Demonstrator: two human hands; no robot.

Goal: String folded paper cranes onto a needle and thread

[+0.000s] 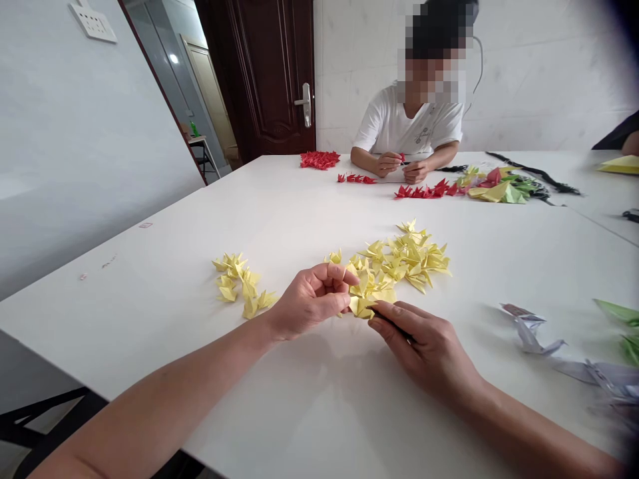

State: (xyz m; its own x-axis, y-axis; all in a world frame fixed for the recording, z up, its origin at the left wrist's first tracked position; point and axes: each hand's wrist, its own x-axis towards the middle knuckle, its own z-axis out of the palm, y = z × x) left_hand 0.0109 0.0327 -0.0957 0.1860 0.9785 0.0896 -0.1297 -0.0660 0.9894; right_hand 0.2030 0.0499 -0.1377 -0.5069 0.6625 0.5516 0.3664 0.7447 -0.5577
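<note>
My left hand (319,296) is closed, thumb and curled fingers at the left edge of a small yellow paper crane (361,307). Whatever those fingers pinch is too small to make out. A slim black tool (394,324) lies in my right hand (432,339), gripped between thumb and fingers, and its front end meets the same crane. Just beyond both hands spreads a heap of yellow paper cranes (412,256). Several more yellow cranes (242,283) sit in a loose curved group left of my left hand.
A person (412,126) across the white table (200,359) handles a small red piece. Red cranes (319,159), a row of red cranes (424,191), mixed coloured paper (499,186) and black cords (534,173) lie there. Grey-white cranes (536,336) and green paper (619,313) are at right.
</note>
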